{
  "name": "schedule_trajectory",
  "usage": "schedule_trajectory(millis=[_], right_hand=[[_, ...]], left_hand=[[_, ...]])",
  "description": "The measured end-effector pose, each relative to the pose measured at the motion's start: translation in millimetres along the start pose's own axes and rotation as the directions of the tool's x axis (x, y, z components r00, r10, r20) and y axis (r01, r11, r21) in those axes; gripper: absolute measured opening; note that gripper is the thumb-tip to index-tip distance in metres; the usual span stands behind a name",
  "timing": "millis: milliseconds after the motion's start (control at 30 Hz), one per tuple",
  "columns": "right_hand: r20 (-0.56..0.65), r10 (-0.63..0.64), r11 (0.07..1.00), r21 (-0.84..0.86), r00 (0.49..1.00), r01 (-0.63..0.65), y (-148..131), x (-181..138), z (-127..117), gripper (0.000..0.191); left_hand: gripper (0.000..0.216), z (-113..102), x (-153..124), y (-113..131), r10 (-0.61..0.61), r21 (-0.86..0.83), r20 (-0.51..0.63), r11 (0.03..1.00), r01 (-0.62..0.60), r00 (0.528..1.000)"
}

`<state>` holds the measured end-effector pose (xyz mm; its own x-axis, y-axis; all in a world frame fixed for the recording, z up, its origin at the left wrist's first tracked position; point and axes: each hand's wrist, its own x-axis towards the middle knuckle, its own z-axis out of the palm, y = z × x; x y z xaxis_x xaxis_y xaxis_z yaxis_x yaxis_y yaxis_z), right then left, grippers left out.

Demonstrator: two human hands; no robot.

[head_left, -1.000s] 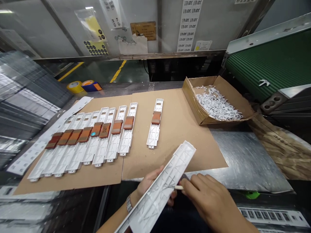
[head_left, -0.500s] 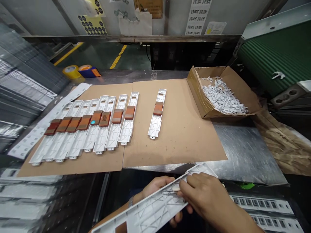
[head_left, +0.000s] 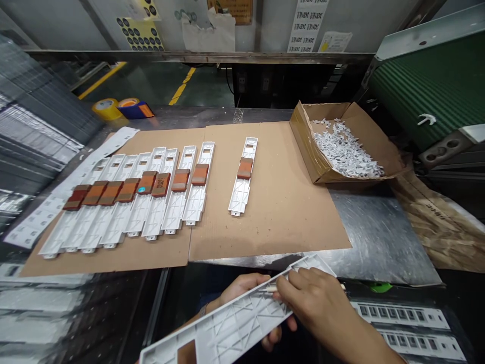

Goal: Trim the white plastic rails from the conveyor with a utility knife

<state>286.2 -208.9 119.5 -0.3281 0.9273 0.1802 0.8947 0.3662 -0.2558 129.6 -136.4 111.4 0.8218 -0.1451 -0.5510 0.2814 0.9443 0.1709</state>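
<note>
A long white ribbed plastic panel (head_left: 242,321) lies tilted across the front, low in the view. My left hand (head_left: 246,287) is closed round it from beneath, thumb along the far edge and fingertips showing under the near edge. Over the panel's upper right part, my right hand (head_left: 312,298) is closed on a slim pale stick-like tool (head_left: 270,289), whose thin tip points left at the ribs. My palm and fingers hide most of the tool. On the cardboard sheet (head_left: 276,217) beyond, one similar panel (head_left: 239,196) stands apart with an orange-brown block (head_left: 245,168) across it.
Left on the cardboard, several white panels (head_left: 174,212) with brown blocks lie in a row. A cardboard box (head_left: 303,144) of small white plastic pieces (head_left: 344,151) is at right, beside a green conveyor belt (head_left: 424,86). Tape rolls (head_left: 107,108) sit far left; slotted white strips (head_left: 401,314) lie lower right.
The view has shifted slightly, so everything on the table appears a little further left. Both hands keep their grip; the tool's tip has tilted slightly and sits a little higher against the panel.
</note>
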Motion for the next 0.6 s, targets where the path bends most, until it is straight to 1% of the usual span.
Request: schedule_trajectory(millis=[67,200,267,367,500,600], right_hand=[[-0.007,0.005,1.000,0.006,1.000,-0.005,0,-1,1,0.030],[0.065,-0.046,0.995,0.086,0.997,0.040,5,-1,-2,0.027],[0.089,-0.058,0.993,0.105,0.994,0.049,7,0,-3,0.026],[0.084,-0.037,0.996,0.085,0.996,0.030,5,1,-2,0.026],[-0.004,0.012,0.999,0.037,1.000,-0.012,1,2,3,0.029],[-0.010,-0.006,0.998,0.056,1.000,0.006,0,3,2,0.030]], left_hand=[[0.071,-1,0,1,-0.006,-0.004,0.005,1.000,0.006,1.000],[0.075,-7,4,3,-0.114,0.034,0.052,0.993,0.113,0.992],[0.078,-9,5,4,-0.143,0.042,0.077,0.989,0.140,0.987],[0.077,-8,4,5,-0.113,0.028,0.087,0.993,0.111,0.990],[0.075,-10,1,5,-0.068,0.008,0.092,0.998,0.067,0.993],[0.071,-16,0,3,-0.076,0.002,0.092,0.997,0.076,0.993]])
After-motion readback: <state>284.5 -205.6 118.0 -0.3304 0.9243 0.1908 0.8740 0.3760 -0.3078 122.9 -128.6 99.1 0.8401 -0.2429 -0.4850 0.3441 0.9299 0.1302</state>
